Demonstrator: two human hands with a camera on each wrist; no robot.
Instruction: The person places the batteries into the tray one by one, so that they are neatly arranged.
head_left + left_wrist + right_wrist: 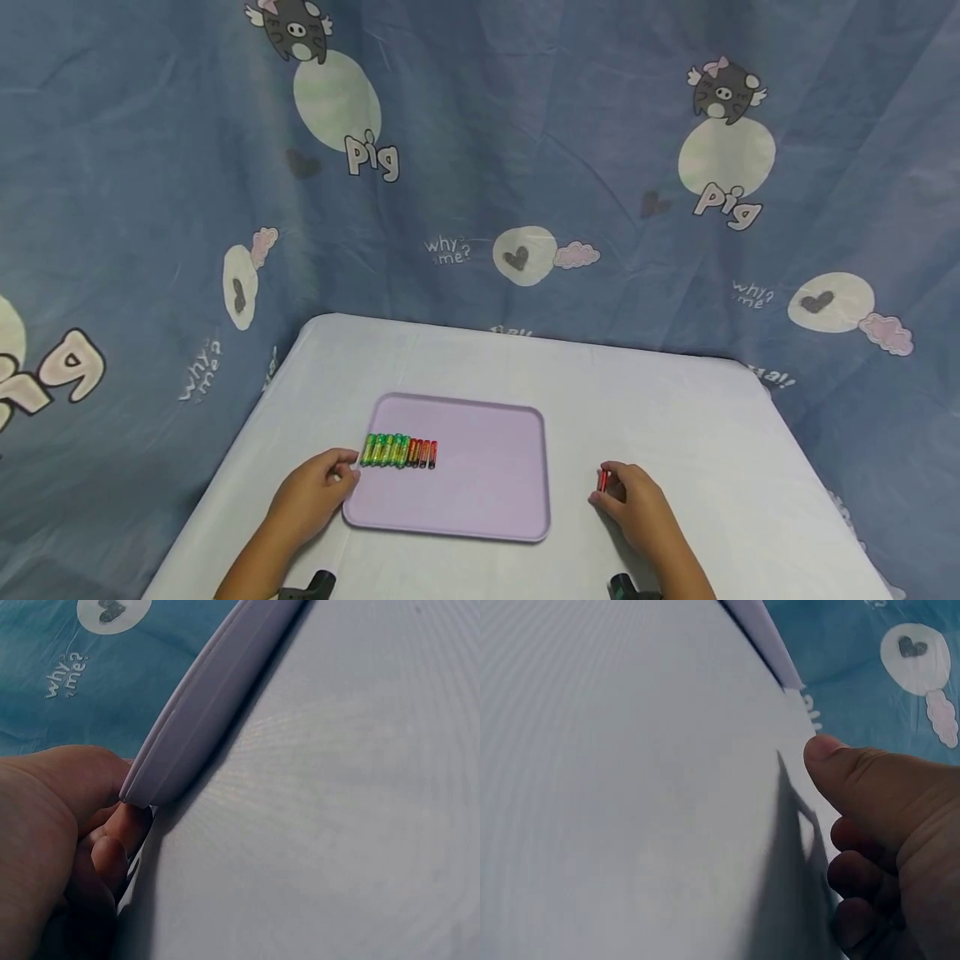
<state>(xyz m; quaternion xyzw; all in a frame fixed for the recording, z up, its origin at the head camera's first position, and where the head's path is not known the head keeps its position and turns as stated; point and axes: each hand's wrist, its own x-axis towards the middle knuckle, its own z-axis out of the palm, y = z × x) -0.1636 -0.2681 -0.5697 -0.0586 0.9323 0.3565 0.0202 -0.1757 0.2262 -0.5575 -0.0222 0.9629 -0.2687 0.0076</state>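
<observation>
My left hand [309,493] is at the left edge of a lilac tray [480,500], thumb and fingers pinching its rim. In the left wrist view the tray wall [187,727] runs up from between the thumb and the curled fingers. On the tray, several green batteries [386,450] stand side by side in a row. Several slimmer red-and-black batteries [423,454] continue that row rightward. Right of the tray, my right hand [636,507] pinches one red battery [602,481] between thumb and forefinger. In the right wrist view the thumb hides this battery.
A white cloth [750,467] covers the table under the tray. Behind it hangs a blue curtain [480,167] printed with pigs and words. Dark wrist-camera mounts [318,585] show near both wrists.
</observation>
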